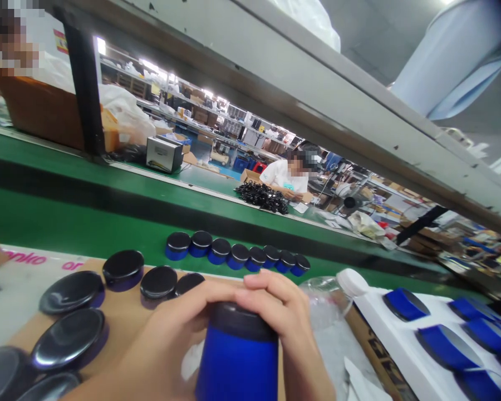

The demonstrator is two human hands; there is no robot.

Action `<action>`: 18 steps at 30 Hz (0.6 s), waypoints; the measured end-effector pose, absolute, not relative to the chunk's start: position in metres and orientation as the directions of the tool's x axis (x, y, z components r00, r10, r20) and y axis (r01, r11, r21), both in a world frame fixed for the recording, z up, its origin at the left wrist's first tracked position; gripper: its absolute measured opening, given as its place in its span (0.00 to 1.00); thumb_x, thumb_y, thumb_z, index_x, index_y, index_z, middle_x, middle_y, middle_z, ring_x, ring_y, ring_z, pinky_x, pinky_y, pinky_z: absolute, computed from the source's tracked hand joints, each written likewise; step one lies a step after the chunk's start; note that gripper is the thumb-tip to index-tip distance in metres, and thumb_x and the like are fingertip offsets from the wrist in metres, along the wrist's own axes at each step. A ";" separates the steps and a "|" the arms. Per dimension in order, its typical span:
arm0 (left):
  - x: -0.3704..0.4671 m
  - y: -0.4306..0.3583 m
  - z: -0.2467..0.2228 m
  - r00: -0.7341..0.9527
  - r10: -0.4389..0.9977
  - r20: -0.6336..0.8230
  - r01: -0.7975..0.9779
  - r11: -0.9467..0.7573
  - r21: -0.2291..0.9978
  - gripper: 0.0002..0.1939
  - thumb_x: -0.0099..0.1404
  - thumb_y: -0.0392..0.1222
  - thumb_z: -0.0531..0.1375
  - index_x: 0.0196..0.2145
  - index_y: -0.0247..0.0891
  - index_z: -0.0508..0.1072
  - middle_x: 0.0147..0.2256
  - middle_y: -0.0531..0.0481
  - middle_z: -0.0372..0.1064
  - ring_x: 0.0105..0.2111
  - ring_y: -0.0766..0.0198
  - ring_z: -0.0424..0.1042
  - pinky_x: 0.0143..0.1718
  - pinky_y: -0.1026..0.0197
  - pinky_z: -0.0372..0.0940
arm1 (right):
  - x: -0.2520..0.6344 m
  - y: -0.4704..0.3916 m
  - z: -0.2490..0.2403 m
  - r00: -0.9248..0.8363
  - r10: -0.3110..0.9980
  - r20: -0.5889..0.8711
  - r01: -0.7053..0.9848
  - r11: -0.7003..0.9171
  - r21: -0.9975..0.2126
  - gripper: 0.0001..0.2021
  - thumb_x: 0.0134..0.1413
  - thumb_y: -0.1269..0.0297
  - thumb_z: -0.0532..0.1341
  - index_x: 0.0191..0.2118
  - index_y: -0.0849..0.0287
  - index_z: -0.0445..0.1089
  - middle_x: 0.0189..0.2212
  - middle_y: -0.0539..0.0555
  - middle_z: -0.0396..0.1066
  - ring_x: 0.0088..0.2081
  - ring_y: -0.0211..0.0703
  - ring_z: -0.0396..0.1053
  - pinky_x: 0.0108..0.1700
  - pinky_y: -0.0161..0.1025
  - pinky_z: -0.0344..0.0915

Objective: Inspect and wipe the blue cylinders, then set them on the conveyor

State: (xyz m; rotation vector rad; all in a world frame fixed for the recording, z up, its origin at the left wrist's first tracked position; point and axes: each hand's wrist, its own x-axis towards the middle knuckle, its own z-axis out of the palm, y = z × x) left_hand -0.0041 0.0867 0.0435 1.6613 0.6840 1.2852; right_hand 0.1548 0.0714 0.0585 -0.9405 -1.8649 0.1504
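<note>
Close in front of me is a blue cylinder with a black top band [237, 359], its lower end cut off by the frame edge. My left hand [158, 334] reaches in from the left, closed against its upper side. My right hand [294, 320] wraps around the right side, with fingers bent over the black band. A small white patch [191, 361] shows beside the cylinder near my left palm; what it is I cannot make out. Several black-topped round pieces [69, 337] stand on brown cardboard [23, 328] to the left of my hands.
Several blue, black-topped pieces [239, 256] line the green bench [121, 223]. At right, a white foam tray [373, 303] holds more blue pieces, beside a clear bottle with a white cap [353, 282]. A metal shelf beam [275, 72] crosses overhead. A person [286, 177] sits across, behind black cables [262, 197].
</note>
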 end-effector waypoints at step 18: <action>0.005 0.089 0.054 0.147 0.847 0.511 0.243 -0.531 0.811 0.26 0.57 0.53 0.68 0.54 0.50 0.76 0.46 0.46 0.80 0.53 0.45 0.75 0.52 0.52 0.74 | 0.162 0.079 0.049 -0.206 0.544 0.814 0.493 0.776 -0.393 0.17 0.61 0.66 0.67 0.53 0.39 0.70 0.42 0.49 0.67 0.59 0.51 0.60 0.68 0.48 0.51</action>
